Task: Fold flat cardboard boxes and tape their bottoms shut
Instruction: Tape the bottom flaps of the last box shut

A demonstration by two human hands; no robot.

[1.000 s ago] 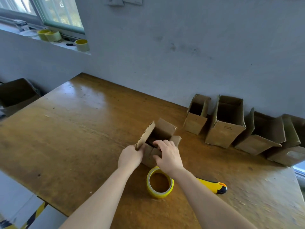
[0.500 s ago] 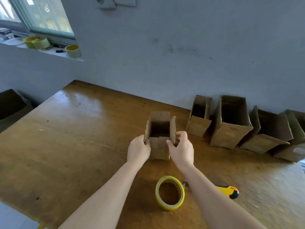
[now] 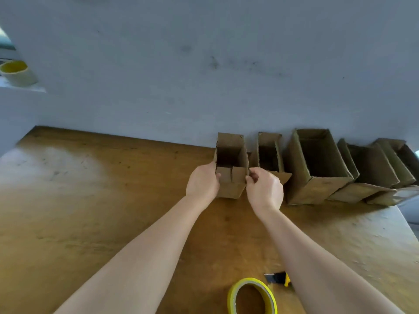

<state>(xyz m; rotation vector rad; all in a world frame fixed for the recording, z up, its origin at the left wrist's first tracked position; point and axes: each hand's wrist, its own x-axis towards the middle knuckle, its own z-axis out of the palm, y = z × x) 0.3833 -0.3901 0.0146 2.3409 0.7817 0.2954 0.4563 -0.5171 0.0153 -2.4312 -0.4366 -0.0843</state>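
Broadly, a wooden desk (image 3: 90, 211) fills the lower view against a grey wall (image 3: 204, 64). Along the wall stands a row of four open cardboard boxes (image 3: 317, 168), tops open. At the row's left end stands a small cardboard box (image 3: 231, 177), upright, open upward, just beside the nearest of them. The left hand (image 3: 203, 183) clasps its left side, fingers curled onto the front edge; the right hand (image 3: 265, 189) pinches its right front corner. Nearer the person lies a yellow tape roll (image 3: 251, 295), flat, with a utility knife (image 3: 277, 278) just beside it, partly hidden by the right forearm.
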